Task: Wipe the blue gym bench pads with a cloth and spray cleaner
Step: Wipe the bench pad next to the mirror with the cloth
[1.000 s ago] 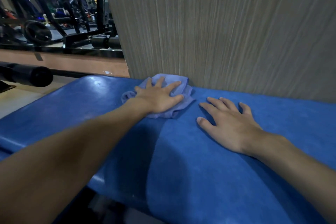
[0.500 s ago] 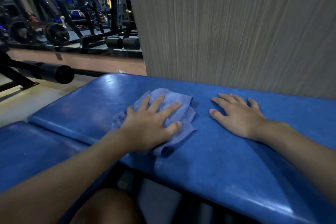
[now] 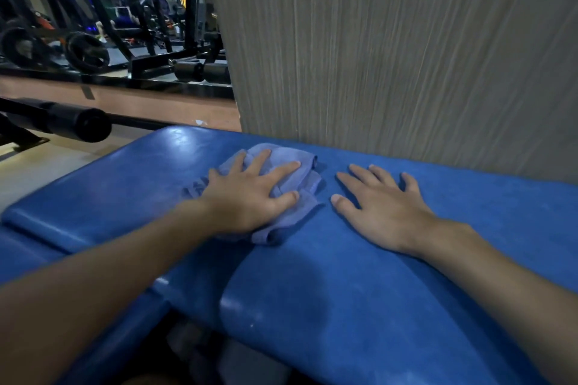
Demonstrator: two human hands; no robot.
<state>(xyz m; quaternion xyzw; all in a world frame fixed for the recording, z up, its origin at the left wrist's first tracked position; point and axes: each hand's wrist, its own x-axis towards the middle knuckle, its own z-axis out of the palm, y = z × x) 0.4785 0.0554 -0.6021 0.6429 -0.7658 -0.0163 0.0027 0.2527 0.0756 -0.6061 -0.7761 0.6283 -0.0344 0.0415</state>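
- Bench pad [image 3: 359, 275]: blue vinyl-like cover, smooth, semi-gloss; highlights on the rounded edges, faint pale scuffs and specks on top.
- Cloth [image 3: 291, 166]: light blue soft fabric, matt, crumpled into folds.
- Wall panel [image 3: 391, 40]: grey, matt, fine vertical wood-grain streaks.
- Roller pad [image 3: 78, 123]: black, matt, looks like foam.
- Frame [image 3: 190, 9] behind: black metal, slight sheen.

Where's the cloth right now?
Head view, left of centre: the cloth lies on the blue bench pad under the flat left hand, near the grey wall. The right hand rests on the pad just to its right.
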